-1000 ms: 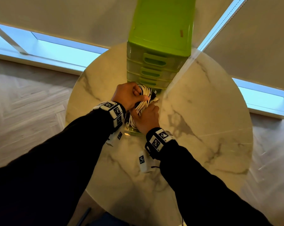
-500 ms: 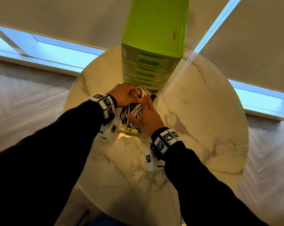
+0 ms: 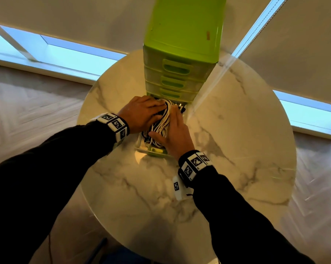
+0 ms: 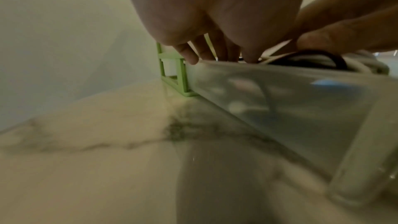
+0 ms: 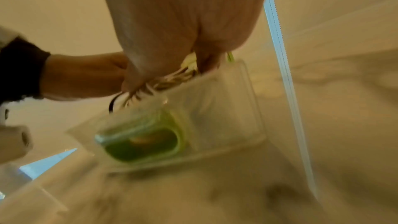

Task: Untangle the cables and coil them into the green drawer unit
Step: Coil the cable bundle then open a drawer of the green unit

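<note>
pressing white and black cables [image 3: 161,121] down into the pulled-out bottom drawer [image 3: 148,151] of the green drawer unit [image 3: 183,44].
curling the left hand [image 3: 140,115] fingers [image 3: 157,107] over the far end of the bundle, thumb on its near side, gripping it; laying the right hand [image 3: 175,137] fingers straight and flat on the bundle's right side, pushing down. working at the far edge of the round marble table [image 3: 237,149], unit and drawer resting on it.

This looks like a home room, with a round marble table [image 3: 237,149], herringbone wood floor [image 3: 27,111] and roller blinds [image 3: 75,20] over windows [image 3: 71,52].
</note>
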A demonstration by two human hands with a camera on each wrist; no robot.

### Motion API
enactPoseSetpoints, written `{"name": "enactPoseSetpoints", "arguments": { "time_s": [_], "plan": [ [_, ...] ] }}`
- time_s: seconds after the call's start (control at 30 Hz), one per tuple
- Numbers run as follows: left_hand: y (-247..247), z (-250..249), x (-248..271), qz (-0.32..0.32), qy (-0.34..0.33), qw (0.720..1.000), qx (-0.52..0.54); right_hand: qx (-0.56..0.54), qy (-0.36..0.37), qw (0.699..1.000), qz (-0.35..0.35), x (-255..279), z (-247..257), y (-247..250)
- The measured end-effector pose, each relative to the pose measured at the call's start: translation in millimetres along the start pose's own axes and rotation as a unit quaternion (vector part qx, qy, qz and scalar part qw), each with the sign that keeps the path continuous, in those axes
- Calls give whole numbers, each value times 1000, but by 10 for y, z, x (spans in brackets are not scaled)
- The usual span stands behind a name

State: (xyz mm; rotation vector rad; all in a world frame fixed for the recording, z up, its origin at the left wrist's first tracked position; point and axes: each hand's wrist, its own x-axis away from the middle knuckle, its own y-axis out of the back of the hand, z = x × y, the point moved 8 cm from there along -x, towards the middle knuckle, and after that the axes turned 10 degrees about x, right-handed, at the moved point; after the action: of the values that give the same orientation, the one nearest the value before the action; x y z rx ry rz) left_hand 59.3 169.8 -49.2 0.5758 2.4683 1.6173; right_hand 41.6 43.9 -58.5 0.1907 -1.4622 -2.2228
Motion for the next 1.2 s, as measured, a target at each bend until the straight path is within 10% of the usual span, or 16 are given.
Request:
{"name": "enactPoseSetpoints", "arguments": {
  "time_s": [0.13, 0.33, 0.5, 0.67, 1.2],
  "plan": [
    [-74, 70, 57, 6, 6, 1000, 17, 64, 106, 987, -105, 222, 192, -44],
    [-94, 197, 14, 20, -21, 998, 53, 208, 223, 952, -10, 473, 231, -270],
    [154, 273, -23, -126, -43, 963, 235, 237, 206, 949, 44, 414, 156, -404],
    [347, 623, -2, -275, 133, 892, 333, 220, 206, 953, 35, 406, 168, -423],
    [353, 685, -419, -99, 127, 926, 340, 153, 191, 964, 101, 99, 189, -269]
  ]
}}
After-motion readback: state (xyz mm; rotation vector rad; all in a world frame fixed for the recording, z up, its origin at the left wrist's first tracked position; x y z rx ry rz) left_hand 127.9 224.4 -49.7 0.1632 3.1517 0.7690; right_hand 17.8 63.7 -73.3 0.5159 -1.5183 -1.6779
